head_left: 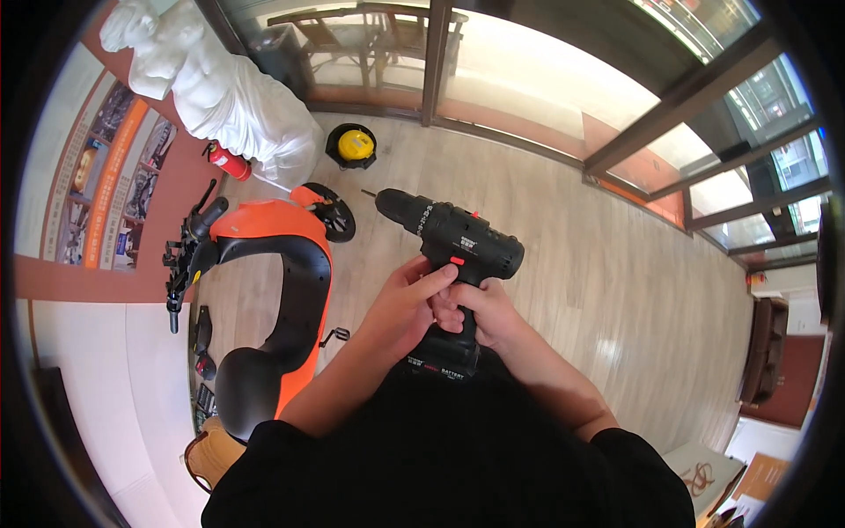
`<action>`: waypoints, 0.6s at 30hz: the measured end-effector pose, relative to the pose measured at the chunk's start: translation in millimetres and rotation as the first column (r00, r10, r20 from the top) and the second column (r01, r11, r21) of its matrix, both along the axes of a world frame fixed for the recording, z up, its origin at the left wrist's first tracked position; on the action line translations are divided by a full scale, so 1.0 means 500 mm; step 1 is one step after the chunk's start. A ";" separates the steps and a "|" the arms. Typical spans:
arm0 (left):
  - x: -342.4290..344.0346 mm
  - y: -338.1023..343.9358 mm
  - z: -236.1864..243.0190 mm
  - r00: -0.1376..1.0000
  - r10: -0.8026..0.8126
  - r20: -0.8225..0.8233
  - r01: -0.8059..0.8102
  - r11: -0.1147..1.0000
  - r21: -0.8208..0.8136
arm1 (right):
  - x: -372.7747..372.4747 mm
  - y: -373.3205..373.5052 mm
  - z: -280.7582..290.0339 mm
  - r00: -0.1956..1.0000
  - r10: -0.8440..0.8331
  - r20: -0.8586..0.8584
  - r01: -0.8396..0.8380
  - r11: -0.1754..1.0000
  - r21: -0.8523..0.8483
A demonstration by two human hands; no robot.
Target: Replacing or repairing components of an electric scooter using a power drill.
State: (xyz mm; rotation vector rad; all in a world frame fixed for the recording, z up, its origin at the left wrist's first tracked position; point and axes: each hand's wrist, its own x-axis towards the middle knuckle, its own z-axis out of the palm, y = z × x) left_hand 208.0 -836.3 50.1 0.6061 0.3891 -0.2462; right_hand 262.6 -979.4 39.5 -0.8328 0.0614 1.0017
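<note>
A black cordless drill (466,246) with a red switch, a thin bit pointing to the upper left and a battery at its base is held in both of my hands, in front of my chest. My left hand (409,304) is closed on it from the left, thumb by the red switch under the body. My right hand (484,312) grips the handle from the right, just below the body. Part of the handle is hidden behind my fingers.
An orange electric scooter (273,220) stands at my left beside a white statue (238,106) and a red extinguisher (229,160). A yellow-and-black round object (355,143) lies on the wooden floor (581,299) near the glass partition (528,70). A dark sofa (761,352) is at the far right.
</note>
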 end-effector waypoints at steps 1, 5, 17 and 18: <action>0.026 -0.007 0.003 0.999 0.044 -0.010 -0.044 0.999 -0.021 | 0.032 -0.003 -0.005 1.000 0.018 0.001 -0.018 1.000 0.010; 0.125 -0.032 0.018 0.993 0.106 -0.056 -0.091 0.970 0.224 | 0.154 -0.016 -0.014 0.995 0.094 0.027 -0.094 0.996 -0.007; 0.339 -0.018 0.022 0.956 0.287 -0.053 -0.282 0.955 0.092 | 0.410 0.030 0.008 0.955 0.296 0.019 -0.296 0.955 -0.002; 0.349 -0.009 0.020 0.952 0.302 -0.046 -0.299 0.952 0.067 | 0.419 0.041 0.005 0.954 0.301 0.000 -0.301 0.954 -0.002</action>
